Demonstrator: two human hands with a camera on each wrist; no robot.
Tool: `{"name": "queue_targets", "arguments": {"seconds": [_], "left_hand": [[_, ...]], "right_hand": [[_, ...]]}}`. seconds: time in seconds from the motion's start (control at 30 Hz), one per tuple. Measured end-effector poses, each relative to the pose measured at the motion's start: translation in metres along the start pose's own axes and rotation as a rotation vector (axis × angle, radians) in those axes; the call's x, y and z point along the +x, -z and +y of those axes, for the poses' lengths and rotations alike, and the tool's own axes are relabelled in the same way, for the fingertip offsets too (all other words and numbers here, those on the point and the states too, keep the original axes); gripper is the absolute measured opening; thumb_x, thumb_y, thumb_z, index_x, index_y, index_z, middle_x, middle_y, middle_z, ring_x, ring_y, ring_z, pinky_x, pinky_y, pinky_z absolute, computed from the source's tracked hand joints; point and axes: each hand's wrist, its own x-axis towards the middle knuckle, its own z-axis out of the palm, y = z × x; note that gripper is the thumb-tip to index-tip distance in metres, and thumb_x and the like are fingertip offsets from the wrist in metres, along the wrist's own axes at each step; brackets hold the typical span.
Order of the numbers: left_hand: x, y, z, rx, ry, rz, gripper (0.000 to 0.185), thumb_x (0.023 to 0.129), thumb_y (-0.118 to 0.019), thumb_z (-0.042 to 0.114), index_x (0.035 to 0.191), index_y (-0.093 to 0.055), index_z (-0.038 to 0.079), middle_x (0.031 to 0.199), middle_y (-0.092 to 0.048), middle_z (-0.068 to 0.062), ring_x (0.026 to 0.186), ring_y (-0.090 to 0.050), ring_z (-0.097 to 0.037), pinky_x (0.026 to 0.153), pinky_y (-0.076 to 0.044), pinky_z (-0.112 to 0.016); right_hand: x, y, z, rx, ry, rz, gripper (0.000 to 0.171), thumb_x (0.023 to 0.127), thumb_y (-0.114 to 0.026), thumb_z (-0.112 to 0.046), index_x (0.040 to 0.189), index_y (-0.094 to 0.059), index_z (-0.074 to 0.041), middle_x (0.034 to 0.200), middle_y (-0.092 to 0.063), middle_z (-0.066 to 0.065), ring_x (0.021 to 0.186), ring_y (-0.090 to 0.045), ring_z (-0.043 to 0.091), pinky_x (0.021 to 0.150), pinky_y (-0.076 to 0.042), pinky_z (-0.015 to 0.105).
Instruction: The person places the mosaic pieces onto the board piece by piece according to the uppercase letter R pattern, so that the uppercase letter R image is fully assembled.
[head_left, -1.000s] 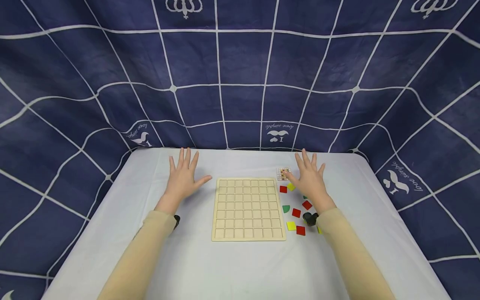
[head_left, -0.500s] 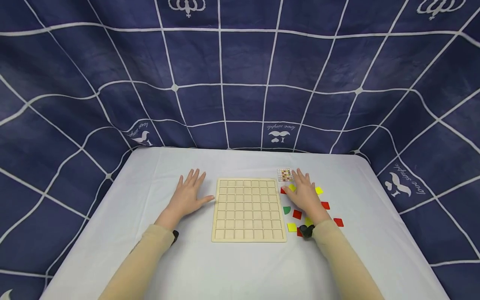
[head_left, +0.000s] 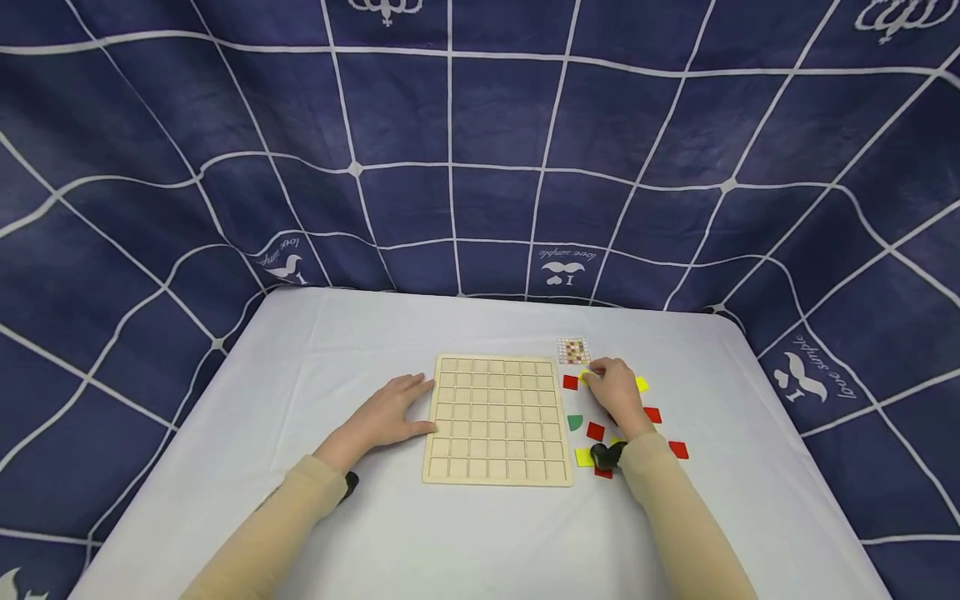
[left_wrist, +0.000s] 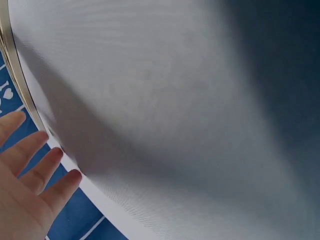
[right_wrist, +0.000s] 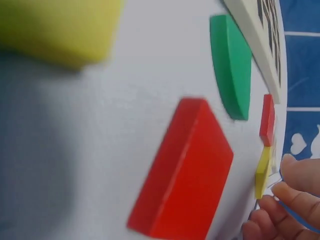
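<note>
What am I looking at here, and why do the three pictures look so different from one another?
There is no machine here: a person sits at a table covered with a white cloth and wears three cameras. The wide picture comes from a camera on the head, looking down at both hands. The other two come from cameras strapped to the wrists, so they see things very close and tilted.

In the middle lies a wooden board divided into square cells, all empty. The left hand rests flat beside it, fingers at its left edge. To the right of the board lie small red, yellow and green tiles, and a little pattern card behind them. The right hand has its fingertips on a yellow tile; whether it has lifted it, I cannot tell.
</note>
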Motion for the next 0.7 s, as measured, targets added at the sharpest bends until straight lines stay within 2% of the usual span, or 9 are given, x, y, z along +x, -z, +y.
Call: {"name": "queue_targets", "arguments": {"seconds": [0.23, 0.43, 0.57, 0.7], "left_hand": [[-0.002, 0.0, 0.004, -0.046, -0.012, -0.086, 0.086, 0.08, -0.078, 0.048, 0.148, -0.044, 0.009, 0.158, -0.034, -0.017, 0.148, -0.026, -0.042, 0.118, -0.026, -0.059], [-0.004, 0.0, 0.006, -0.09, -0.023, -0.16, 0.098, 0.076, -0.081, 0.048, 0.152, -0.036, 0.006, 0.162, -0.023, -0.019, 0.151, -0.015, -0.042, 0.122, -0.017, -0.059], [-0.003, -0.001, 0.005, -0.109, -0.017, -0.192, 0.103, 0.075, -0.081, 0.048, 0.154, -0.031, 0.005, 0.163, -0.017, -0.019, 0.152, -0.009, -0.041, 0.122, -0.013, -0.06], [-0.003, -0.004, 0.004, -0.116, -0.023, -0.202, 0.103, 0.076, -0.08, 0.048, 0.155, -0.029, 0.005, 0.164, -0.016, -0.018, 0.152, -0.008, -0.041, 0.122, -0.012, -0.06]], "right_hand": [[0.007, -0.001, 0.0, 0.024, -0.049, -0.001, 0.035, 0.094, -0.065, -0.017, 0.123, -0.063, 0.003, 0.113, -0.058, 0.02, 0.099, -0.052, 0.03, 0.09, -0.052, 0.039], [0.01, -0.001, -0.003, 0.045, -0.11, -0.053, 0.034, 0.093, -0.067, -0.02, 0.12, -0.061, -0.001, 0.104, -0.057, 0.016, 0.093, -0.053, 0.028, 0.074, -0.047, 0.029], [0.009, 0.0, -0.005, 0.054, -0.128, -0.071, 0.033, 0.092, -0.068, -0.019, 0.118, -0.058, -0.002, 0.101, -0.054, 0.015, 0.093, -0.052, 0.028, 0.071, -0.045, 0.028], [0.006, 0.0, -0.012, 0.089, -0.085, -0.016, 0.028, 0.09, -0.069, -0.015, 0.113, -0.06, -0.003, 0.1, -0.057, 0.014, 0.091, -0.053, 0.027, 0.073, -0.047, 0.027]]}}
